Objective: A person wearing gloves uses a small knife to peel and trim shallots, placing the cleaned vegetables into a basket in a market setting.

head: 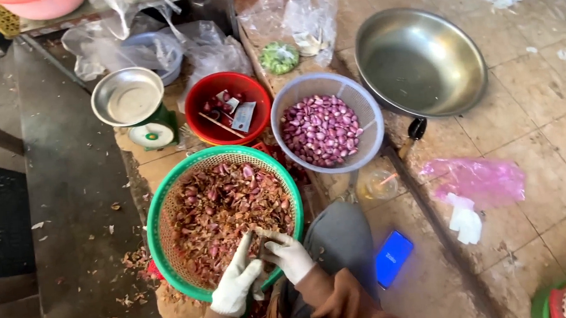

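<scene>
This looks like a market stall or a food-preparation spot set up on the ground, not an indoor kitchen. The work is laid out on a worn, stained tiled floor beside a concrete strip littered with dry peelings. A small green weighing scale with a metal pan points to selling by weight. Around it stand a grey colander of peeled shallots, a green basket heaped with shallot skins, a red bowl and a big metal basin. Loose plastic bags lie about, one of them pink, and a phone rests on the floor.
</scene>
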